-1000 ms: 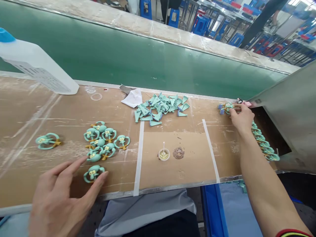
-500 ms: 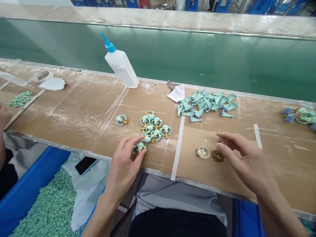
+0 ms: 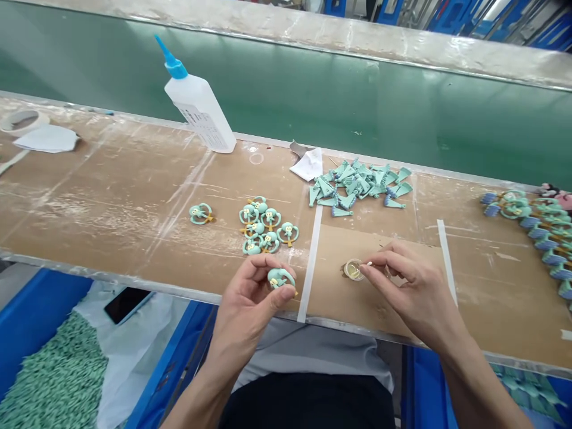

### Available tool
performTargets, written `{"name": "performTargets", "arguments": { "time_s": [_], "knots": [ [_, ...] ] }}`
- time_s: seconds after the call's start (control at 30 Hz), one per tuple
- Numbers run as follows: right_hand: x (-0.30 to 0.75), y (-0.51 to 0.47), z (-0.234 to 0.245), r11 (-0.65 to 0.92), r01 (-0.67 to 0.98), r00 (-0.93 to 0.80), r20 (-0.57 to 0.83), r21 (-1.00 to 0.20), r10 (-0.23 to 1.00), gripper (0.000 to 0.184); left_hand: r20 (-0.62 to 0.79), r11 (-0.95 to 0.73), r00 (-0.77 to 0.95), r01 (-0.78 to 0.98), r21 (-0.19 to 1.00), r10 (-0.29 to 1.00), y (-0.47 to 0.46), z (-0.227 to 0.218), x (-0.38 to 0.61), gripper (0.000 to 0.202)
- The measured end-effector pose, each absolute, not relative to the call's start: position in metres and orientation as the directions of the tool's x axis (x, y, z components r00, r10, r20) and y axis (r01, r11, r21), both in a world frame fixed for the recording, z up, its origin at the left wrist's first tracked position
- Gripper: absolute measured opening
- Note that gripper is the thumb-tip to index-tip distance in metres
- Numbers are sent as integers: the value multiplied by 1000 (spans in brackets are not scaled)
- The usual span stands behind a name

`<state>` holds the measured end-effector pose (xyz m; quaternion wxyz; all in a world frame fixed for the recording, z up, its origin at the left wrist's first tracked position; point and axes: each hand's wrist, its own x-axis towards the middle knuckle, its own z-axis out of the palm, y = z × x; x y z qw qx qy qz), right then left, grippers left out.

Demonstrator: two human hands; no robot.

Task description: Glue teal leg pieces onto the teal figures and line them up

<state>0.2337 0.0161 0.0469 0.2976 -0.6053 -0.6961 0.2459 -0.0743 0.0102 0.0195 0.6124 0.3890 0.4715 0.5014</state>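
Observation:
Between the thumb and fingers of my left hand (image 3: pixel 250 301) is a small teal toy figure (image 3: pixel 280 279) with ring-shaped arms, raised just above the table's front part. My right hand (image 3: pixel 409 280) pinches a thin white stick (image 3: pixel 367 265), whose lower end is at a small clear cup (image 3: pixel 353 270) of yellowish liquid. Several similar toy figures (image 3: pixel 270 218) lie grouped beyond my left hand, and a single toy figure (image 3: pixel 201 213) sits apart to their left. Teal leg-like pieces with purplish ends (image 3: pixel 357 182) form a pile behind the cup.
A white bottle with a blue nozzle (image 3: pixel 201 113) stands at the back. Joined figures (image 3: pixel 545 238) line the right side. At lower left, a blue bin (image 3: pixel 27 304) holds many small green pieces (image 3: pixel 53 369) and a phone (image 3: pixel 127 304) on white sheeting. A tape roll (image 3: pixel 24 121) lies far left.
My left hand has picked up the nearest toy figure and moved right with it. My right hand has moved left to the cup and taken hold of the stick. The view has shifted right.

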Motion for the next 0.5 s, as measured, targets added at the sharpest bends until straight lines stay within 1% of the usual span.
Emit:
{"name": "performTargets", "arguments": {
  "time_s": [0.1,0.3,0.4,0.5],
  "knots": [
    [237,12,52,118,703,-74,93,-701,993,21,-207,231,109,-303,925,972,12,17,-56,36],
    [242,6,66,124,730,-33,147,-672,989,19,-287,334,176,-378,863,942,12,12,-32,34],
    [245,4,70,138,740,-79,118,-659,990,16,-313,363,193,-348,864,930,10,10,-26,36],
    [248,4,75,185,743,-164,94,-643,982,15,-338,391,210,-326,861,918,7,10,-23,35]
  ]
}}
